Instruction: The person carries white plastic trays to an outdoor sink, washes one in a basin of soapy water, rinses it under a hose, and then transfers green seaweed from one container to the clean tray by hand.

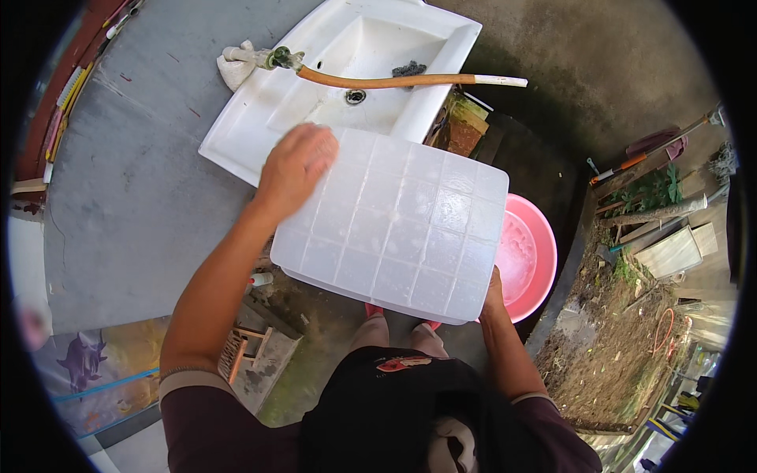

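Before me is a large translucent white plastic bin (408, 224), its ribbed, grid-patterned face turned up towards me. It looks wet and shiny in places. My right hand (493, 292) grips its lower right edge, with the fingers hidden beneath. At the upper left corner of the bin is my left hand (301, 168), blurred, its fingers bent over the edge; whether it grips there is unclear. The bin's far side overlaps the front of a white ceramic sink (236, 142). Partly behind the bin's right side stands a pink basin (547, 260) with foamy liquid inside.
A tap (284, 58) with an orange hose (378, 81) reaches across the sink, where a dark scouring pad (409, 69) lies. A small wooden stool (251, 349) stands lower left. To the right, a low ledge (565, 266) borders a soil bed (615, 360).
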### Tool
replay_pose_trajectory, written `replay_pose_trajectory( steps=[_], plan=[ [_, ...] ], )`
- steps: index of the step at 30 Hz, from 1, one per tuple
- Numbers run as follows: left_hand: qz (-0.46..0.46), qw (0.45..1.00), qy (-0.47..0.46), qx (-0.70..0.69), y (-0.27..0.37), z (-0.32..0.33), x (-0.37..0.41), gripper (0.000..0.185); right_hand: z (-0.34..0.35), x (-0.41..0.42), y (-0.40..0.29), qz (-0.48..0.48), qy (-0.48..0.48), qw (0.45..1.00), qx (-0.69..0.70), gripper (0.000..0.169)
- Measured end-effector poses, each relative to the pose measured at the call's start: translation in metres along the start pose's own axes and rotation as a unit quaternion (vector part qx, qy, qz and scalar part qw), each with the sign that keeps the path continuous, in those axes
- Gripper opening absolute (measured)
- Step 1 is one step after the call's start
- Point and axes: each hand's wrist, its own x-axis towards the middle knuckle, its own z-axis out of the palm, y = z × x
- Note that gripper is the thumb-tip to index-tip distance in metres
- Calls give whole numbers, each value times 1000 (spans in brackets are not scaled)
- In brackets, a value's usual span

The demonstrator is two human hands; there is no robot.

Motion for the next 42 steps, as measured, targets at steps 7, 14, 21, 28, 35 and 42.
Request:
replay_pose_trajectory(
  steps=[7, 14, 21, 28, 35, 42],
  plan=[
    [26, 982, 10, -186, -11, 12, 22, 34, -1, -13, -10, 7, 59, 995, 75, 47],
    [28, 999, 40, -20, 2, 20, 50, 28, 13, 6, 9, 11, -6, 1000, -25, 64],
    [303, 947, 14, -110, 136, 75, 40, 23, 21, 9, 38, -42, 45, 997, 37, 45],
    [99, 995, 13, -30, 77, 57, 54, 27, 32, 10, 19, -30, 10, 999, -25, 62],
    [326, 917, -211, -94, 120, 16, -59, 33, -11, 22, 23, -12, 22, 998, 49, 67],
    [123, 987, 93, 36, 36, 29, 15, 24, 31, 19, 9, -4, 3, 999, 45, 60]
  ],
)
